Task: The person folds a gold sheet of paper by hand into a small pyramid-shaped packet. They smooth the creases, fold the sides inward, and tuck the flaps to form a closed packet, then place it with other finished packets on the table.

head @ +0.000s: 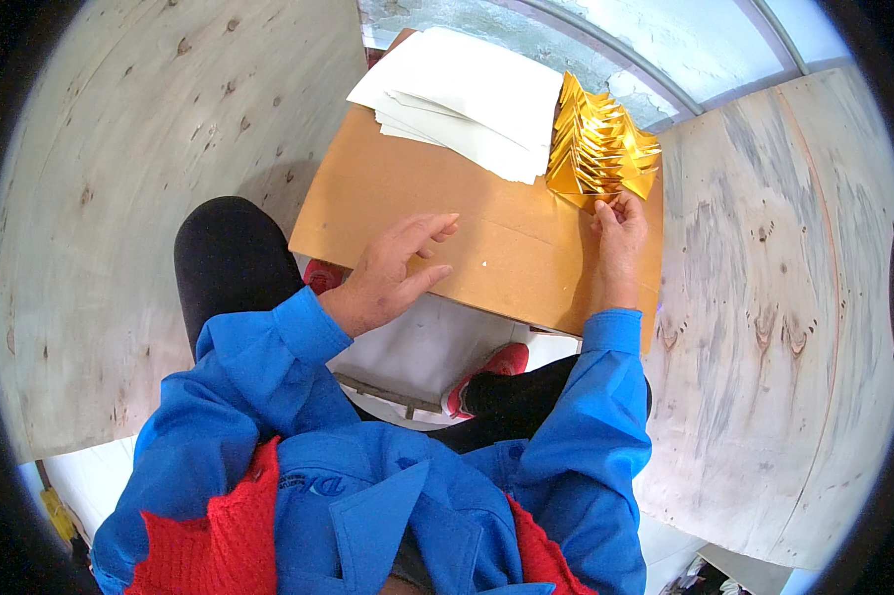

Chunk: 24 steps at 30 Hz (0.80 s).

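My left hand point(391, 271) hovers over the near left part of a brown board point(424, 186), fingers apart and holding nothing. Over on the right, my right hand point(621, 230) pinches the near edge of a folded gold foil paper piece point(577, 198) between thumb and fingers. That piece lies at the front end of a row of folded gold foil papers point(603, 141), nested tightly with pointed tips sticking up. A loose stack of white paper sheets point(469, 97) is fanned out left of the row, at the far side of the board.
Plywood panels flank the board on the left point(134, 186) and right point(766, 297). Behind it stands a pale wall with peeling paint point(506, 44) and a metal tube point(633, 63). My knee point(235, 260) and red shoes point(502, 364) are close to the board's near edge.
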Available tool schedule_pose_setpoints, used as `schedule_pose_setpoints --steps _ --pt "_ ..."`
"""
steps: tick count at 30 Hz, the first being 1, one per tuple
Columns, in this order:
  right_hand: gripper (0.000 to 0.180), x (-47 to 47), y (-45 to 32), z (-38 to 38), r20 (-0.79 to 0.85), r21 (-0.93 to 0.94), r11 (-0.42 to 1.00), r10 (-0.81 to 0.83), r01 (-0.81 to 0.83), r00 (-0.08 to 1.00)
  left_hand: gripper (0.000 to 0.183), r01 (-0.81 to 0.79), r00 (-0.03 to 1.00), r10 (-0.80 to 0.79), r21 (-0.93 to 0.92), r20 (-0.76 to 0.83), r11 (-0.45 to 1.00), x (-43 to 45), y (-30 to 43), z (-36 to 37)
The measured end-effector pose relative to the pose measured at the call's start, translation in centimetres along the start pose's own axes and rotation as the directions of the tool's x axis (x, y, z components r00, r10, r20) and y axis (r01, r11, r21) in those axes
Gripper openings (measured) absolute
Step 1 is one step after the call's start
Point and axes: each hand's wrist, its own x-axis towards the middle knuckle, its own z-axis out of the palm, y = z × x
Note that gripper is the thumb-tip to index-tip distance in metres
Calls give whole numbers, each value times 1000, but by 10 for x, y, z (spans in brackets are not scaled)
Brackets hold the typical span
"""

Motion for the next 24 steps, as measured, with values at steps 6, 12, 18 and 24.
schedule_pose_setpoints --steps 6,12,18,24 --pt "21 1 10 9 -72 98 995 -20 27 997 62 16 1000 -15 -14 15 1000 -1 2 1" --pt "24 -1 14 13 -140 76 997 14 -3 990 62 14 1000 -14 -14 20 1000 -2 1 2" --pt "29 0 12 16 -178 -27 1000 5 -10 984 62 32 999 -31 -16 29 999 -2 1 1" --pt "27 -6 19 10 -265 28 999 31 -25 964 61 36 999 -35 -45 23 998 -4 -2 1"
